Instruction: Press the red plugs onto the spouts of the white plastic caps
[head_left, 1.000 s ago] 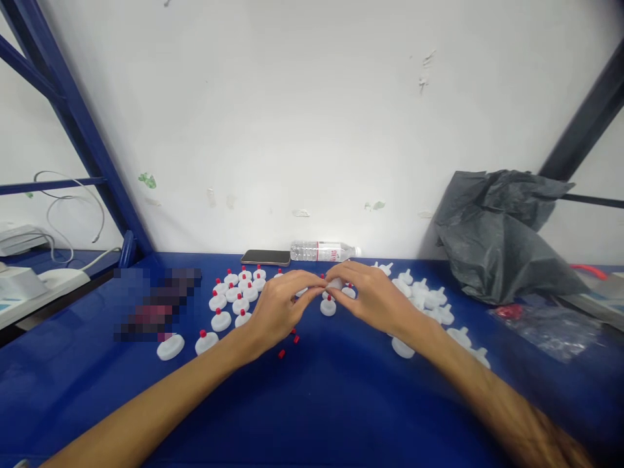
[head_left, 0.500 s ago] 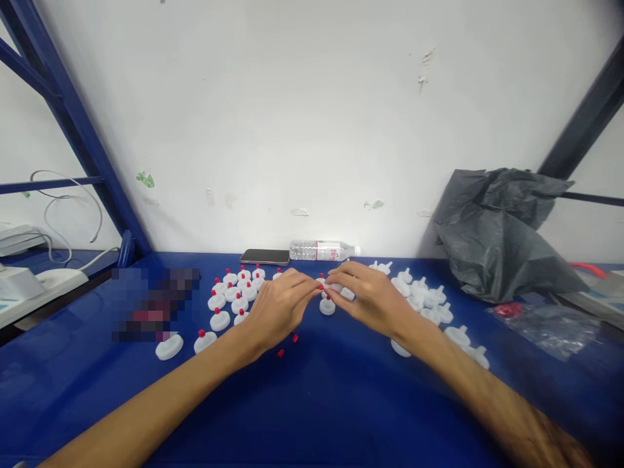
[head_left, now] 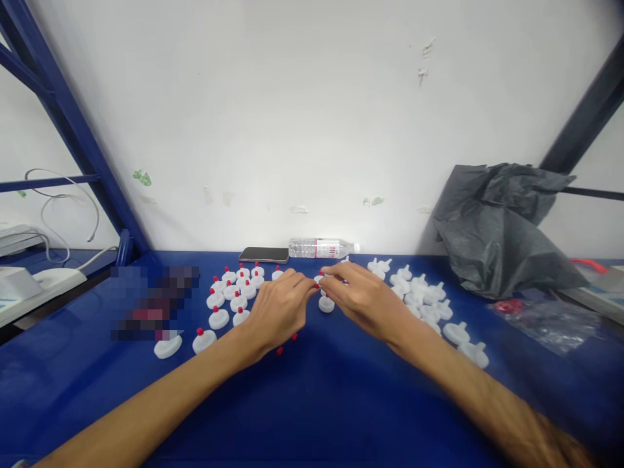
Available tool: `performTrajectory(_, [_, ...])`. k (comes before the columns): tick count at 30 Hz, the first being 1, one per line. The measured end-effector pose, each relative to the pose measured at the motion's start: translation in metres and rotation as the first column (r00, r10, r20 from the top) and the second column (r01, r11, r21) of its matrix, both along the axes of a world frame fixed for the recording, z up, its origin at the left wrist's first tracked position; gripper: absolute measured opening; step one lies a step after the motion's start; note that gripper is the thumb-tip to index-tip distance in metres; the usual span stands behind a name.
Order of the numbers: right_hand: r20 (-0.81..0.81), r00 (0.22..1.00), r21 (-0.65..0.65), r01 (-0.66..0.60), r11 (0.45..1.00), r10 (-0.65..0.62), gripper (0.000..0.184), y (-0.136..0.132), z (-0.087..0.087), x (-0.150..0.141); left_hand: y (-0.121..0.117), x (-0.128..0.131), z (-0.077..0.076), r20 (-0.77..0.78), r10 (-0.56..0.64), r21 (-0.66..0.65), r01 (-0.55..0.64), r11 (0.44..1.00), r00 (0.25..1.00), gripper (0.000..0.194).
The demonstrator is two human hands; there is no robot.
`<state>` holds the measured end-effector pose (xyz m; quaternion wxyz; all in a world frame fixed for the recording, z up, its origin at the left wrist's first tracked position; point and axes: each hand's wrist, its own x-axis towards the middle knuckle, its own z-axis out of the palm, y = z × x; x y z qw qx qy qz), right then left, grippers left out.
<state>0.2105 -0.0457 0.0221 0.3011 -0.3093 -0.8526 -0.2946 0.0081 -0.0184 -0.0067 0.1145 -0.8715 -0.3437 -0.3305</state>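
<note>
My left hand and my right hand meet fingertip to fingertip over the blue table. Between the pinched fingers is a small white disc part with a red cap. A second white disc with a red cap lies on the table just below the fingers. Left of my left hand stands a cluster of capped white discs. To the right of my right hand lie uncapped white discs. Loose red caps lie under my left hand.
A phone and a lying water bottle sit against the white wall. A grey plastic bag is heaped at the right, with a clear bag beside it. A blue frame post rises at the left.
Both hands have stayed joined at the fingertips and shifted slightly left. The red cap now shows between the fingers on the white disc.
</note>
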Motion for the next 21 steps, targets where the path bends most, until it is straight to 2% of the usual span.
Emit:
performTrajectory(2, [-0.046,0.999,-0.045,-0.011,0.999,0.009,0.018,0.001,0.000,0.001,-0.001,0.001,0.001,0.064,-0.009,-0.062,0.013,0.998,0.998,0.022])
performTrajectory(5, [-0.116,0.991,-0.181,-0.088,0.979,0.068,0.020,0.004,0.001,0.005,-0.001,0.002,0.002,0.126,-0.002,-0.138,0.020,0.990,0.992,0.020])
performTrajectory(9, [-0.127,0.984,-0.300,-0.160,0.941,0.127,0.037,0.006,0.004,0.012,0.003,0.000,0.003,0.154,-0.004,-0.194,0.034,0.980,0.988,0.021])
performTrajectory(11, [-0.141,0.981,-0.309,-0.172,0.936,0.133,0.040,0.006,0.005,0.013,0.004,-0.002,0.003,0.152,-0.021,-0.196,0.051,0.979,0.988,0.021])
performTrajectory(15, [-0.186,0.972,-0.289,-0.193,0.938,0.142,0.033,0.006,0.005,0.013,0.006,-0.004,0.003,0.162,-0.088,-0.158,0.113,0.981,0.983,0.022])
performTrajectory(21, [-0.270,0.945,-0.441,-0.290,0.849,0.182,0.037,0.002,0.005,0.012,0.004,-0.006,0.006,0.184,-0.133,-0.141,0.160,0.977,0.974,0.024])
